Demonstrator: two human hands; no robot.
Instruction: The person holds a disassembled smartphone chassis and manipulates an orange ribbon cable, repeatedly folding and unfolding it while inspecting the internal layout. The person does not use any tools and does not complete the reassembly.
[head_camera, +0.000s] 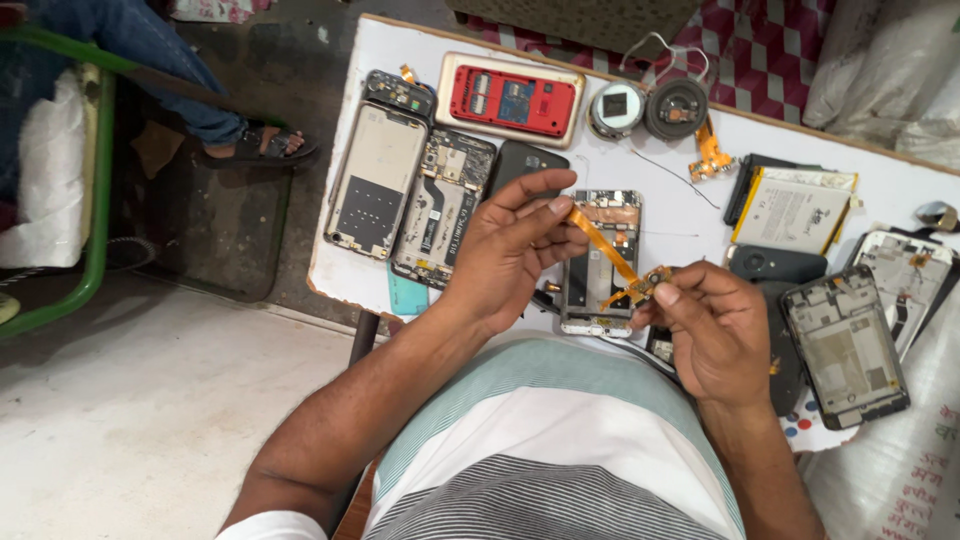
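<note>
Head view of a phone-repair worktop (400, 290), white, with a chipped near-left corner. The left hand (505, 245) and the right hand (715, 335) hold one orange flex ribbon (603, 243) stretched between them above the board. The left hand pinches the ribbon's upper end between thumb and forefinger; the right hand pinches the lower end, where a small connector board (650, 283) sits, at about four o'clock from the left hand's grip. The ribbon is off the worktop, taut and slanting, directly over an opened phone frame (600, 265) that lies between the hands.

Step in hand, as judged: the loose flex part is being held up and examined, or lined up with the frame below; it is seated in nothing yet. The next move calls for a fine, light pinch, no twist along the ribbon, and close alignment of the connector end with its socket, whose place cannot be made out here.

Surroundings: at eleven o'clock from the hands lie two more bare frames (375, 180) and a red-backed phone in a gold case (510, 100); at one o'clock two round parts (645, 108); at three o'clock a battery pack (795, 212) and further stripped handsets (845, 345). A second person's sandalled foot (260, 145) rests on the floor at far left.
</note>
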